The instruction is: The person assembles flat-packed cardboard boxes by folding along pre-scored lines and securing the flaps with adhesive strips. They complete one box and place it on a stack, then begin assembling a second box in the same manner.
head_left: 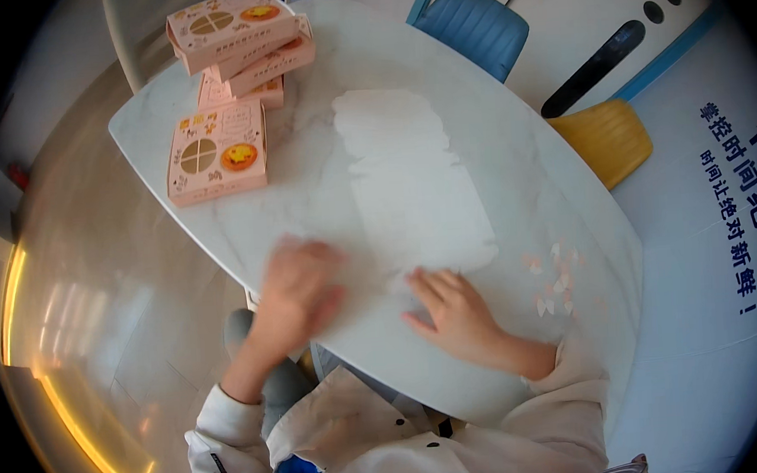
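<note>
My left hand (299,286) hovers blurred over the near edge of the white marble table (515,193), fingers spread, holding nothing I can make out. My right hand (454,310) lies flat on the tabletop with fingers apart, its fingertips touching the near end of a pale sheet (414,182) that lies on the table. A single pink flat box (217,153) with a round windowed lid sits at the table's left side, away from both hands.
A stack of several pink boxes (241,38) stands at the far end of the table. Small pale scraps (554,278) lie to the right of my right hand. A blue chair (474,24) and a yellow chair (607,140) stand beyond the table's right edge.
</note>
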### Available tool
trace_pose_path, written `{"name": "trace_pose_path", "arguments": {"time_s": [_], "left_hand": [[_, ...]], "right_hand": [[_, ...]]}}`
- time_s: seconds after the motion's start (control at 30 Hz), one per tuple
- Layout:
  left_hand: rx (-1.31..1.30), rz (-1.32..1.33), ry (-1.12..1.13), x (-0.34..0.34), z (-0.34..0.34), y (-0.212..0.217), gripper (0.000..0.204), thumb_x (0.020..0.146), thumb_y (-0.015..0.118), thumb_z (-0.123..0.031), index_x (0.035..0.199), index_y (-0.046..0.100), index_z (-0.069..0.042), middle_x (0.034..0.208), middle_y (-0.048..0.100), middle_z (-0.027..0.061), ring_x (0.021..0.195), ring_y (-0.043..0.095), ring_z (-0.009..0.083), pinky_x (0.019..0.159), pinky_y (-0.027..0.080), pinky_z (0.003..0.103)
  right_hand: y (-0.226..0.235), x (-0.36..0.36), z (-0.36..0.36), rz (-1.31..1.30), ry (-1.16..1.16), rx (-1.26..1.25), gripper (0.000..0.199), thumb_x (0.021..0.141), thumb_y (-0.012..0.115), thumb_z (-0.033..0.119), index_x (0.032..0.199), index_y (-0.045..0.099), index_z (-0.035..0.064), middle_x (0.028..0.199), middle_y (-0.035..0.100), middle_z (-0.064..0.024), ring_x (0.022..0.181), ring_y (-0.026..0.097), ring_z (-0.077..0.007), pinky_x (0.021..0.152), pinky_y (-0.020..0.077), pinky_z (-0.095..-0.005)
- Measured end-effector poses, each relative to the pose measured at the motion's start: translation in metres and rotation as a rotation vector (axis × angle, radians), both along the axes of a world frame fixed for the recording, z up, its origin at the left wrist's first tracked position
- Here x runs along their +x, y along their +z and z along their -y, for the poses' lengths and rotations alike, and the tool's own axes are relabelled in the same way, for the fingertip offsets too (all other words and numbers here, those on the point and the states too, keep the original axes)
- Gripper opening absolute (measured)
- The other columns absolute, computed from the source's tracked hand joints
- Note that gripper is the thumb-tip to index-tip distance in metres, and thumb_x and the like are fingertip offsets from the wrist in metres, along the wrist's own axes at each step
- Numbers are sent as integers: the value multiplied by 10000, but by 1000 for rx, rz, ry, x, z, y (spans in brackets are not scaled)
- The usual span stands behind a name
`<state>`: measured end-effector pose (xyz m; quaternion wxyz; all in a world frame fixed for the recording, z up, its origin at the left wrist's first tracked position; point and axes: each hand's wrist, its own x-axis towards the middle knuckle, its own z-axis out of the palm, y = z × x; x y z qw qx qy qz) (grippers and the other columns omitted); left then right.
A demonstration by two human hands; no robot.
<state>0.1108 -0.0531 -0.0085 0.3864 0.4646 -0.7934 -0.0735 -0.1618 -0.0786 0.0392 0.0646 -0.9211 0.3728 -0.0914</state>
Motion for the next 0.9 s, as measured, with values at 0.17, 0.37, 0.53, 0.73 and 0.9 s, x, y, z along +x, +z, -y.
{"name": "trace_pose_path", "arguments": {"time_s": [0.17, 0.37, 0.53, 0.73, 0.9], "left_hand": [[147, 177, -274, -59, -50, 20, 605, 803, 720, -429, 1260, 608, -48, 1430, 506, 121, 1361, 434, 307, 1146, 290, 529], [-210, 378, -177, -57, -87, 5, 390, 816, 716, -278, 1112, 678, -26, 1199, 649, 98, 1179, 591, 297, 1013, 483, 464], [-93, 84, -164, -43, -94, -5, 155, 840, 661, -116, 967, 668, -27, 1022, 655, 117, 1074, 622, 295, 931, 529, 417], [24, -389, -69, -36, -75, 7, 157, 791, 723, -24, 921, 644, 11, 1041, 651, 157, 1021, 633, 304, 891, 531, 385], [294, -1039, 278, -38, -66, 15, 484, 911, 635, -74, 1360, 475, 7, 1165, 622, 146, 1089, 589, 264, 949, 483, 367]], "right_hand": [[7, 5, -52, 187, 84, 24, 396, 796, 739, 157, 1143, 631, 1, 1056, 630, -113, 1050, 575, -297, 957, 447, -460], [14, -7, -47, 256, 67, 151, 408, 753, 773, 121, 1145, 671, 68, 1220, 594, -95, 1208, 503, -298, 1042, 391, -454], [23, -8, -51, 134, 247, 213, 479, 734, 774, 106, 1192, 645, 51, 1239, 588, -119, 1194, 531, -307, 1031, 418, -435], [12, -21, -45, 312, 167, -278, 114, 728, 721, 10, 832, 674, -1, 866, 684, -56, 804, 671, -217, 722, 535, -369], [7, -38, -54, 316, 215, -625, 116, 760, 729, 39, 842, 658, 78, 881, 680, -27, 819, 656, -164, 836, 453, -387]]}}
